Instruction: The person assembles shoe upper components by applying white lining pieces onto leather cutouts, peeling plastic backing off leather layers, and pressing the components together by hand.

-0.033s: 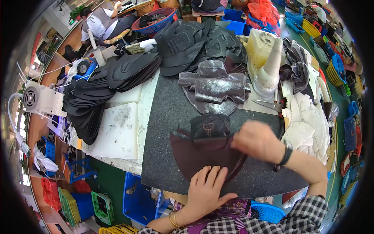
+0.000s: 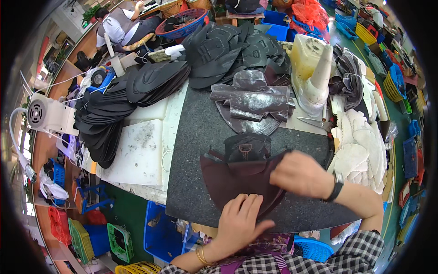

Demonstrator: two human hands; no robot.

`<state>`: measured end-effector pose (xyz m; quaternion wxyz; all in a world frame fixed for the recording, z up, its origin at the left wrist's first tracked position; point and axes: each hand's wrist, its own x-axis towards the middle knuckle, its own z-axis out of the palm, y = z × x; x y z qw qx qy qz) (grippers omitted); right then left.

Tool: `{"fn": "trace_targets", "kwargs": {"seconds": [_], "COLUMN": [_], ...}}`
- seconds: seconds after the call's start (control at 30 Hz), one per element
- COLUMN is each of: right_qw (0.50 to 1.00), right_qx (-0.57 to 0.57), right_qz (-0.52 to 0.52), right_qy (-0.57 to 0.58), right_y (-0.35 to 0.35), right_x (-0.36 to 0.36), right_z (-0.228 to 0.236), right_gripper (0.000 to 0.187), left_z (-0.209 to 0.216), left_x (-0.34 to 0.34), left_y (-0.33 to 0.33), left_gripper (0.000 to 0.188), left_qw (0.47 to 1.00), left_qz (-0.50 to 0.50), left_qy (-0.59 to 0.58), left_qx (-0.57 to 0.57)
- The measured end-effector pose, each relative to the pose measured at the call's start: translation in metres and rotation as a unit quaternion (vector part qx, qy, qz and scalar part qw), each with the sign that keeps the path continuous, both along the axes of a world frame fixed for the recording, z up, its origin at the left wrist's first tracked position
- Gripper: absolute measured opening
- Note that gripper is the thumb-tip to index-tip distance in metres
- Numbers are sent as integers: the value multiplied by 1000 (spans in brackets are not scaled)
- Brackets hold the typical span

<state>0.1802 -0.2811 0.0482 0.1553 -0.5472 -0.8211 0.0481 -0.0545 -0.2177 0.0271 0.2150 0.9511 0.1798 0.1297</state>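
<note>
Head view: on one speckled charcoal slab (image 2: 187,137), one half-round maroon cloth-like piece (image 2: 230,180); at its lower edge, one left hand (image 2: 239,223), fingers together, thumb spread; at right, one right hand (image 2: 302,176), fingers curled, cannot tell if pinching.

The left hand (image 2: 239,226) lies palm down, fingers (image 2: 247,208) pointing forward, thumb (image 2: 263,227) spread rightward; the right hand (image 2: 302,176), fingers curled under, sits farther forward, right elbow (image 2: 378,211) bent outward.

No readable text, no legible labels, no clear numbers or signs
</note>
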Motion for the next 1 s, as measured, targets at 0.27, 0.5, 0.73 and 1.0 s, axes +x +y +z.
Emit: {"fn": "trace_targets", "kwargs": {"seconds": [0.27, 0.5, 0.73, 1.0], "right_qw": [1000, 993, 894, 962], "right_qx": [18, -41, -230, 59], "right_qz": [17, -41, -131, -129], "right_qy": [19, 106, 362, 232], "right_y": [-10, 2, 23, 120], "right_x": [-20, -14, 3, 9], "right_z": [-16, -14, 12, 14], "right_gripper": [25, 24, 33, 28], "left_z": [-9, -8, -5, -26], "left_x": [11, 14, 44, 175], "left_y": [51, 63, 99, 304], "left_gripper": [38, 46, 22, 41], "left_qw": [997, 996, 987, 958], "left_qz": [-50, -26, -64, 45], "left_qy": [-31, 13, -82, -211], "left_qx": [51, 82, 125, 192]}}
